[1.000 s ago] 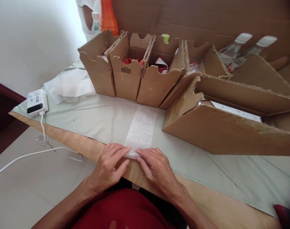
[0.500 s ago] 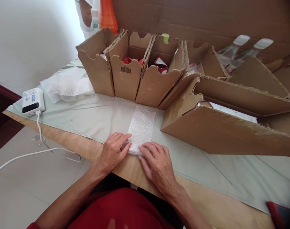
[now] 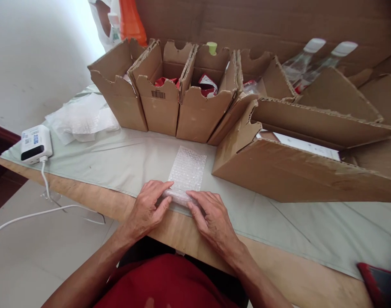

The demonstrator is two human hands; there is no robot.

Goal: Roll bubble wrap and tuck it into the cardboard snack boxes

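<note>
A strip of clear bubble wrap (image 3: 188,167) lies flat on the cloth near the table's front edge. Its near end is rolled into a short, thick roll. My left hand (image 3: 149,204) pinches the roll's left end between thumb and fingers. At the right end, my right hand (image 3: 211,212) grips it the same way, thumb below and fingers on top. Whether anything is inside the roll cannot be made out.
Cardboard bins (image 3: 159,107) with red packets stand in a row behind. A longer cardboard box (image 3: 279,171) is at right. Bubble wrap sheets (image 3: 82,117) and a white power bank (image 3: 36,143) with a cable lie at left. A dark red-edged device (image 3: 378,282) sits at lower right.
The near end of the bubble wrap has gone from lying flat to a raised roll. Both hands have closed around its ends. The whole view has shifted slightly.
</note>
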